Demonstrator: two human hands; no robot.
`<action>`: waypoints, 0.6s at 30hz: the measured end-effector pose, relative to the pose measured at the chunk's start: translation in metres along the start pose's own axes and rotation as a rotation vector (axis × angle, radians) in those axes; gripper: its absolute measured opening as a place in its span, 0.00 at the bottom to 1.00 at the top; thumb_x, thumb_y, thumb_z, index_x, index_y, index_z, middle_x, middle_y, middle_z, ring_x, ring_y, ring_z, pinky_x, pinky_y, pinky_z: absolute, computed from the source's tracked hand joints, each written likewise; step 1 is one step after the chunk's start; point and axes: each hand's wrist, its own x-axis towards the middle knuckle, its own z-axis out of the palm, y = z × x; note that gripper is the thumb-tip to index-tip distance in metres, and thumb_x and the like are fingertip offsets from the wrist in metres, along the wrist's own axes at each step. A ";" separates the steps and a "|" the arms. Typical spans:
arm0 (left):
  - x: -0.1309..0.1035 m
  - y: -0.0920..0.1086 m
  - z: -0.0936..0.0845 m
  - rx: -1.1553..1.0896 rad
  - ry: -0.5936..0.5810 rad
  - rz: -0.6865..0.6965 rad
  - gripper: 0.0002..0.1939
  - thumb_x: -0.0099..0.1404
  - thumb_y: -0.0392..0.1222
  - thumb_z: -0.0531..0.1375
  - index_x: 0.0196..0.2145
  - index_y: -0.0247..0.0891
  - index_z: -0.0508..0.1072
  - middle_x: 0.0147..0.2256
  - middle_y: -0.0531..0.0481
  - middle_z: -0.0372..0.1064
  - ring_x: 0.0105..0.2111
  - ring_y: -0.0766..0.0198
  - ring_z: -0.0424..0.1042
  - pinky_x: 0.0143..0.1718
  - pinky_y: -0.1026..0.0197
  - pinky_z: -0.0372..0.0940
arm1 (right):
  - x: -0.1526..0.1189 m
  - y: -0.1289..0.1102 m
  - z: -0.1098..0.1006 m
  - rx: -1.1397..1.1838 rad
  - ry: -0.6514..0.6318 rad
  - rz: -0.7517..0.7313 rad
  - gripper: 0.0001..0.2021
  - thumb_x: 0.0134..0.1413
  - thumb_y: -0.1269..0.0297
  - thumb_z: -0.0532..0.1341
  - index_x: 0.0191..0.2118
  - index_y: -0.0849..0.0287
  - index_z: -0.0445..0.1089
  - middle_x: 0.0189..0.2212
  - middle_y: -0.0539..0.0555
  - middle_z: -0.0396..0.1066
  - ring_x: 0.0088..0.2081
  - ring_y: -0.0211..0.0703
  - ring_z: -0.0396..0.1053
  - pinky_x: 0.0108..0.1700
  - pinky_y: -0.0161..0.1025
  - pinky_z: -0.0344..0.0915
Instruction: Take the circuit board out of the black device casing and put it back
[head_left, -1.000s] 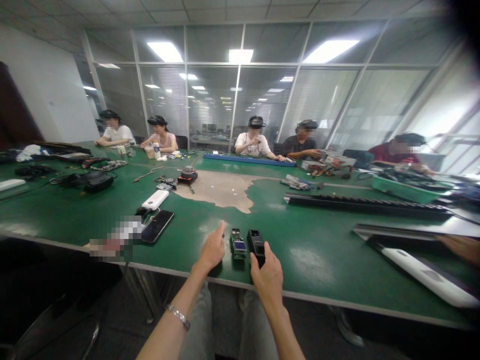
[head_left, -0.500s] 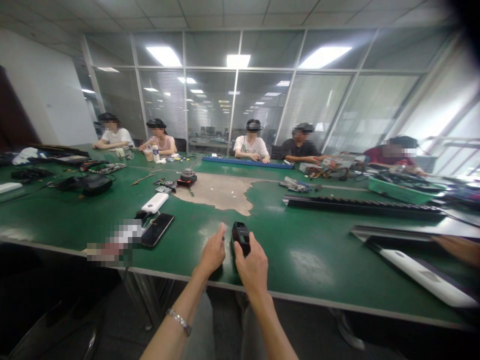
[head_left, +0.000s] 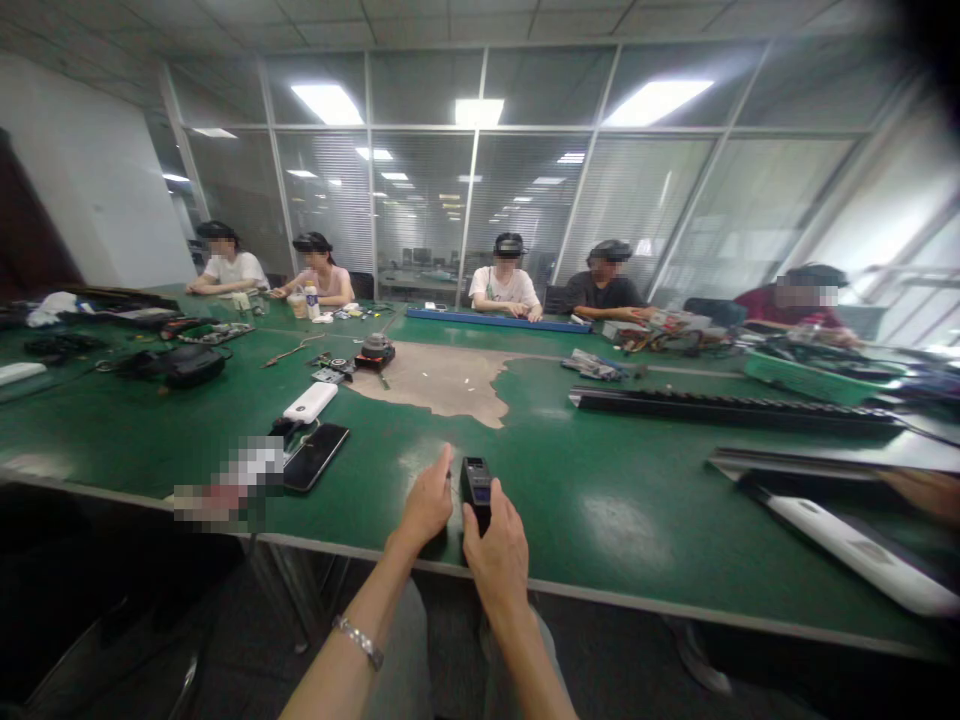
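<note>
My right hand grips a small black boxy device with a little screen on its top face. The exact kind of device cannot be made out. It is held just over the green table's near edge, its far end pointing away from me. Just left of the device, and apart from it, my left hand is held on edge with the palm turned inward. One finger is stretched forward; the others are mostly hidden behind the hand. A metal bracelet circles my left wrist.
Left on the green table lie a black phone and a white power bank. Dark metal rails and a long white device lie right, near another person's hand. Several people sit across.
My right hand has drawn the black device slightly toward me and to the left, and the device's top now faces me differently. My left hand has barely moved.
</note>
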 end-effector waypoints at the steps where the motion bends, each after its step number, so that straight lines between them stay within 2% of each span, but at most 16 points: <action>1: 0.000 -0.001 0.000 0.004 0.001 0.001 0.34 0.64 0.30 0.46 0.66 0.37 0.44 0.59 0.43 0.61 0.58 0.59 0.62 0.61 0.50 0.55 | -0.001 0.000 0.000 0.013 0.006 -0.002 0.31 0.58 0.54 0.55 0.62 0.70 0.56 0.54 0.67 0.65 0.55 0.55 0.63 0.55 0.50 0.60; 6: 0.001 -0.001 0.001 0.008 -0.002 0.001 0.34 0.64 0.30 0.46 0.66 0.37 0.44 0.59 0.43 0.60 0.58 0.58 0.62 0.61 0.49 0.55 | -0.001 -0.003 -0.001 0.066 0.033 0.003 0.36 0.57 0.51 0.56 0.65 0.68 0.49 0.59 0.68 0.59 0.59 0.56 0.59 0.57 0.52 0.59; 18: 0.001 -0.001 0.000 -0.006 0.000 -0.027 0.34 0.64 0.31 0.47 0.66 0.37 0.45 0.59 0.44 0.61 0.58 0.58 0.63 0.60 0.50 0.56 | -0.006 -0.001 0.000 0.036 0.013 0.006 0.34 0.57 0.53 0.56 0.63 0.69 0.52 0.58 0.67 0.61 0.57 0.55 0.61 0.57 0.51 0.59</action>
